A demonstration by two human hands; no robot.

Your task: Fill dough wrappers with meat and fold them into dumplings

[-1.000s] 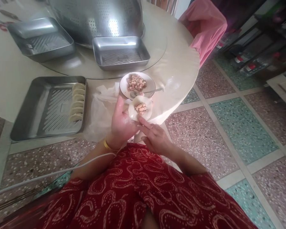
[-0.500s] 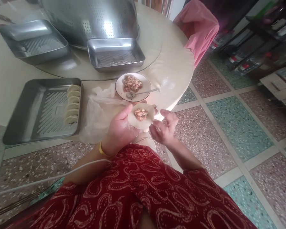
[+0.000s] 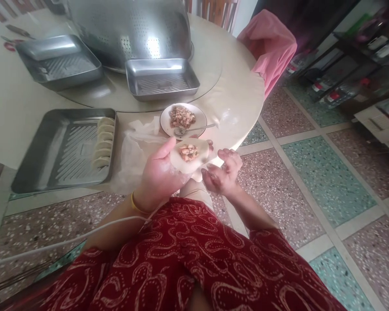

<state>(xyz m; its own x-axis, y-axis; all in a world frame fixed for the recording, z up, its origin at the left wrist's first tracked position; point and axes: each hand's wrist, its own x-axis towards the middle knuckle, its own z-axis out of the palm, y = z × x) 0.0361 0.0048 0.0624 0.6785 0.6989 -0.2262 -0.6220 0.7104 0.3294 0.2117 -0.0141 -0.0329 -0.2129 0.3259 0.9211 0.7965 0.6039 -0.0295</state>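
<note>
A round dumpling wrapper (image 3: 193, 165) lies across the palm and fingers of my left hand (image 3: 157, 177), a mound of meat filling (image 3: 188, 152) at its middle. Its edges tilt up slightly. Just to the right, my right hand (image 3: 224, 172) is off the wrapper, fingers curled but apart, holding nothing. Beyond both hands stands a plate (image 3: 201, 116) of loose filling (image 3: 182, 116) with a metal spoon (image 3: 196, 128) resting in it. On the left, a large metal tray (image 3: 56, 149) contains a row of folded dumplings (image 3: 103, 144) along its right side.
A crumpled translucent cloth or sheet (image 3: 132, 151) lies between tray and plate. Farther back, two smaller metal trays (image 3: 164, 93) and a big perforated metal colander (image 3: 132, 34) sit on the glass turntable. Pink cloth (image 3: 269, 43) hangs by the table's right edge. A white cable (image 3: 94, 233) crosses my left forearm.
My right hand has come away from the wrapper's right edge. The wrapper in my left hand has shifted slightly left and tilted. The view has moved a little.
</note>
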